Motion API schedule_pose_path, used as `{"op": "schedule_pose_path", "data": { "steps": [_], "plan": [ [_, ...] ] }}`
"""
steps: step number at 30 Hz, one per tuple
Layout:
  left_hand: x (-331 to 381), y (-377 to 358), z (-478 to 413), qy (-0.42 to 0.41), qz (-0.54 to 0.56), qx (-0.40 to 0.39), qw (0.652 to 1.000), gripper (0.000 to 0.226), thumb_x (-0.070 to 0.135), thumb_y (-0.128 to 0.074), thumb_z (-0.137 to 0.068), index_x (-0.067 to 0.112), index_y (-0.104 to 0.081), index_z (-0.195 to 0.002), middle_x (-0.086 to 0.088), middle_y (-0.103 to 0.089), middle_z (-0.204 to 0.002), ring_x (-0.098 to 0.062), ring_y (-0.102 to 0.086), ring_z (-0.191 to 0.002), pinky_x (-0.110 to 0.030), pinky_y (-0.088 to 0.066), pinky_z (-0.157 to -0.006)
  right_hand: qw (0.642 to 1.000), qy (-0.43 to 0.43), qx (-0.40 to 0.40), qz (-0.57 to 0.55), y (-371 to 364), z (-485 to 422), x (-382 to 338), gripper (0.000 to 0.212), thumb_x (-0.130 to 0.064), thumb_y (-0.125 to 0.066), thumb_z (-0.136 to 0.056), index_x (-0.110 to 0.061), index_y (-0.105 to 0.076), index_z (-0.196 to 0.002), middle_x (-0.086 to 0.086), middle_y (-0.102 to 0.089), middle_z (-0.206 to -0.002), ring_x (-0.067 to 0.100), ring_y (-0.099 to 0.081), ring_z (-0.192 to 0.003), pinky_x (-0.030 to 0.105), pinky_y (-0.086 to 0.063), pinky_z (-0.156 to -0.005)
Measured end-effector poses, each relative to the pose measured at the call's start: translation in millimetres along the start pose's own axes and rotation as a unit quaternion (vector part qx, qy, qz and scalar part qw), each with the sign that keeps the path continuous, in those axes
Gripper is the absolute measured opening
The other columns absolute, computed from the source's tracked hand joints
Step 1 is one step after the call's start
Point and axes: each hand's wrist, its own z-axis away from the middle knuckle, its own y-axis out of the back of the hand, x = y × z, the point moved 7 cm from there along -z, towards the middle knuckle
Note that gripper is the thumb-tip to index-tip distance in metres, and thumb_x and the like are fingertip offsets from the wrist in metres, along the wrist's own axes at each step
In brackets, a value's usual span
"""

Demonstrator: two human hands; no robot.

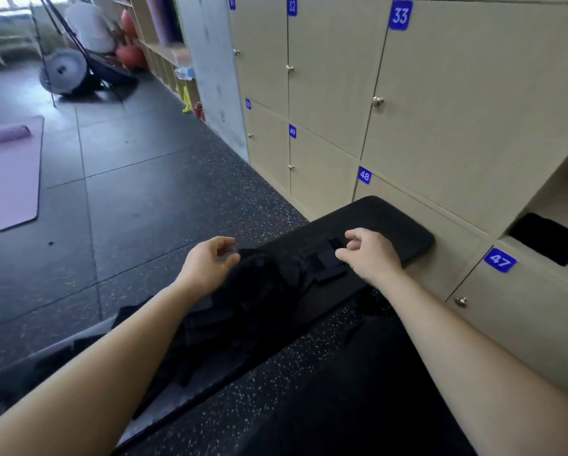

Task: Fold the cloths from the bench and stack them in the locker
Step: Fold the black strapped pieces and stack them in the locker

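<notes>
Left hand (210, 262) hovers over the left edge of the cloth pile (259, 291), fingers loosely curled, thumb apart, holding nothing. Right hand (369, 255) is curled at a small folded piece (328, 263) on top of the pile; can't tell if it's pinching it. The black pile lies on the black tabletop (391, 218). One dark cloth (549, 238) lies flat in the open locker (559, 200), right of the tabletop.
</notes>
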Motion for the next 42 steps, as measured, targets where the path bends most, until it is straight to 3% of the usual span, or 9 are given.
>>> {"op": "schedule_pose_path", "data": {
  "steps": [4, 8, 13, 20, 31, 36, 39, 42],
  "plan": [
    [-34, -15, 9, 0.043, 0.013, -0.006, 0.999, 0.043, 0.013, -0.070, -0.088, 0.006, -0.060, -0.129, -0.009, -0.068, -0.119, -0.020, -0.064, -0.109, -0.025, -0.043, -0.099, 0.998, 0.003, -0.058, 0.001, -43, 1, -6, 0.053, -0.035, -0.067, -0.082, -0.023, -0.055, -0.132, -0.005, -0.064, -0.118, 0.016, -0.059, -0.108, 0.035, -0.048, -0.094],
    [-58, -33, 15, 0.064, -0.025, 0.016, 0.997, 0.047, 0.023, -0.073, -0.085, 0.012, -0.061, -0.129, -0.004, -0.069, -0.118, -0.021, -0.064, -0.111, -0.036, -0.048, -0.099, 0.993, -0.005, -0.118, -0.007, -85, -2, -9, 0.059, -0.038, -0.070, -0.082, -0.022, -0.052, -0.136, -0.004, -0.061, -0.123, 0.015, -0.059, -0.108, 0.035, -0.049, -0.094],
    [-71, -45, 14, 0.062, -0.122, 0.052, 0.989, 0.054, 0.036, -0.071, -0.085, 0.019, -0.057, -0.134, -0.001, -0.061, -0.131, -0.024, -0.053, -0.122, -0.036, -0.040, -0.102, 0.981, -0.022, -0.188, -0.033, -138, -16, -14, 0.077, -0.041, -0.074, -0.079, -0.017, -0.041, -0.144, 0.001, -0.053, -0.138, 0.017, -0.052, -0.124, 0.037, -0.044, -0.104],
    [-88, -56, 8, 0.075, -0.094, 0.076, 0.990, 0.067, 0.040, -0.074, -0.082, 0.018, -0.049, -0.141, -0.003, -0.054, -0.135, -0.024, -0.050, -0.123, -0.037, -0.037, -0.104, 0.974, -0.053, -0.221, -0.020, -194, -36, -21, 0.101, -0.047, -0.076, -0.075, -0.012, -0.022, -0.152, 0.005, -0.035, -0.152, 0.022, -0.034, -0.139, 0.035, -0.033, -0.112],
    [-98, -62, 6, 0.078, -0.108, 0.085, 0.987, 0.073, 0.043, -0.077, -0.079, 0.015, -0.050, -0.140, -0.003, -0.059, -0.131, -0.025, -0.052, -0.121, -0.040, -0.038, -0.100, 0.967, -0.085, -0.228, -0.072, -221, -37, -23, 0.077, -0.029, -0.077, -0.076, -0.015, -0.038, -0.142, 0.004, -0.047, -0.138, 0.023, -0.049, -0.124, 0.037, -0.042, -0.103],
    [-97, -59, 4, 0.099, -0.090, 0.070, 0.989, 0.074, 0.048, -0.072, -0.081, 0.016, -0.047, -0.142, -0.002, -0.056, -0.134, -0.024, -0.048, -0.126, -0.038, -0.034, -0.106, 0.964, -0.089, -0.214, -0.128, -215, -38, -23, 0.057, -0.029, -0.078, -0.072, -0.016, -0.053, -0.122, -0.001, -0.062, -0.118, 0.017, -0.060, -0.106, 0.039, -0.050, -0.096],
    [-92, -55, 2, 0.121, -0.044, 0.068, 0.989, 0.074, 0.052, -0.070, -0.081, 0.016, -0.047, -0.142, -0.002, -0.056, -0.134, -0.022, -0.048, -0.126, -0.037, -0.034, -0.107, 0.958, -0.090, -0.207, -0.180, -204, -37, -27, 0.048, -0.024, -0.078, -0.074, -0.017, -0.055, -0.115, -0.005, -0.064, -0.112, 0.013, -0.061, -0.101, 0.036, -0.051, -0.093],
    [-75, -49, 1, 0.137, 0.083, 0.069, 0.985, 0.073, 0.050, -0.070, -0.082, 0.016, -0.046, -0.142, 0.003, -0.055, -0.135, -0.013, -0.049, -0.126, -0.031, -0.036, -0.107, 0.949, -0.070, -0.187, -0.244, -186, -41, -36, 0.042, -0.020, -0.078, -0.074, -0.014, -0.061, -0.112, -0.001, -0.069, -0.105, 0.015, -0.066, -0.097, 0.036, -0.054, -0.090]
  ]
}}
